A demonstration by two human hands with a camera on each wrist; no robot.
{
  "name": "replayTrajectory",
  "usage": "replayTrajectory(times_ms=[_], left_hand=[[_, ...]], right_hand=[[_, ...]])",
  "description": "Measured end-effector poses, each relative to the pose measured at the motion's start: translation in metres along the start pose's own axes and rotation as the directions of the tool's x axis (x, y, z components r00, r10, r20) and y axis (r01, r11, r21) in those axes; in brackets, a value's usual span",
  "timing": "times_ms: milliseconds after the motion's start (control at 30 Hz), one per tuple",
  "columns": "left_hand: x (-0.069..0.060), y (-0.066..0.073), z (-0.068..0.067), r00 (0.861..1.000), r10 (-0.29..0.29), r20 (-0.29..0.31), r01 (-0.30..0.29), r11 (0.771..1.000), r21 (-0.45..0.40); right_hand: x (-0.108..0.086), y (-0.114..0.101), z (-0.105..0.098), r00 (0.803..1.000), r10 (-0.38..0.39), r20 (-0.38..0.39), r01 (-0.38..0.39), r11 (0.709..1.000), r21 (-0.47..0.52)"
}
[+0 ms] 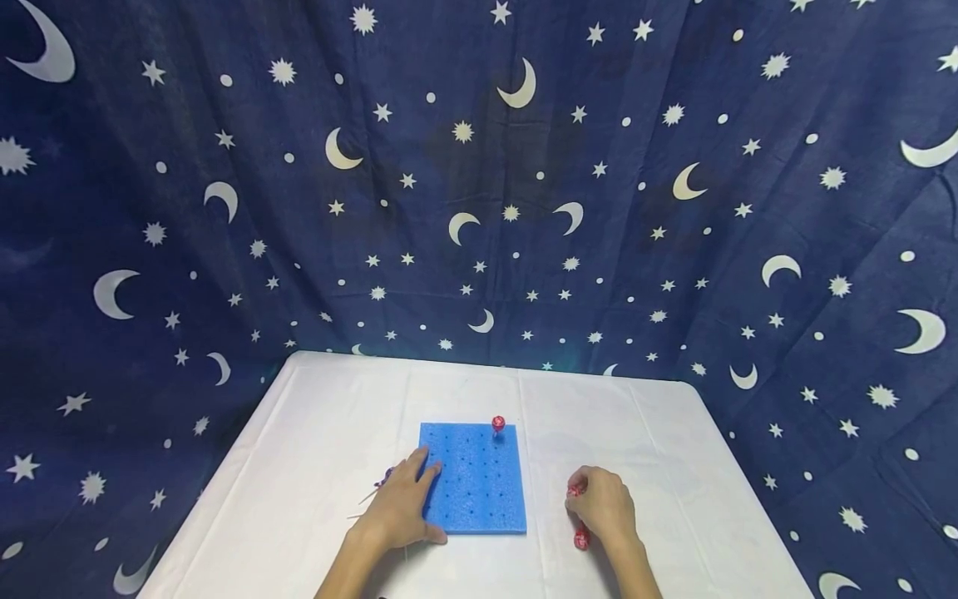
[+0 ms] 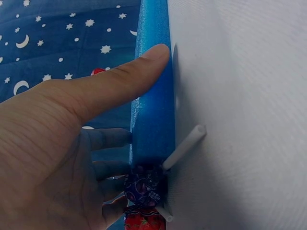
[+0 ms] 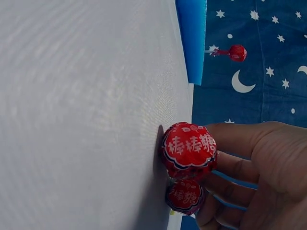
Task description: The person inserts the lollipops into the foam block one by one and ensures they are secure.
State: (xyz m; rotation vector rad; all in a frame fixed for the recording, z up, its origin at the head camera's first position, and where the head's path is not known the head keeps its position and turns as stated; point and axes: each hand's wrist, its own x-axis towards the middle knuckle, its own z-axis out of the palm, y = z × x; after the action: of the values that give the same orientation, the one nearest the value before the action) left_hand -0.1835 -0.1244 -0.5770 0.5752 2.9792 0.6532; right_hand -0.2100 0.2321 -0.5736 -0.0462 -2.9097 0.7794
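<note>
A flat blue foam board (image 1: 479,491) with rows of small holes lies on the table. One red lollipop (image 1: 498,423) stands upright in it near the far right corner. My left hand (image 1: 400,503) rests with spread fingers on the board's left edge, its thumb at the near left corner. Beside that edge are a purple-wrapped lollipop (image 2: 144,187) and a red one (image 2: 145,221), partly hidden by the hand. To the board's right, my right hand (image 1: 608,503) pinches a red lollipop (image 1: 575,491) at its fingertips. Another red lollipop (image 1: 581,539) lies nearer, beside the wrist.
White sticks (image 1: 368,496) point out leftward over the table from beside the left hand. A white cloth covers the table (image 1: 636,433). Behind it hangs a dark blue curtain (image 1: 449,316) with moons and stars.
</note>
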Motion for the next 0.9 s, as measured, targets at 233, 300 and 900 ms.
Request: replayTrajectory(times_ms=[233,300,900], left_hand=[[-0.001,0.0,0.001,1.0,0.004,-0.008,-0.004,1.0,0.012],[-0.001,0.0,0.001,1.0,0.007,-0.01,-0.007,1.0,0.016],[-0.001,0.0,0.0,1.0,0.006,-0.011,-0.005,1.0,0.019]], right_hand=[[0.001,-0.002,-0.002,0.999,-0.029,-0.029,0.03,0.999,0.023],[0.002,-0.003,-0.002,0.999,-0.017,-0.042,0.018,0.999,0.034],[0.005,-0.018,-0.007,0.941,-0.095,-0.325,0.153,0.976,0.156]])
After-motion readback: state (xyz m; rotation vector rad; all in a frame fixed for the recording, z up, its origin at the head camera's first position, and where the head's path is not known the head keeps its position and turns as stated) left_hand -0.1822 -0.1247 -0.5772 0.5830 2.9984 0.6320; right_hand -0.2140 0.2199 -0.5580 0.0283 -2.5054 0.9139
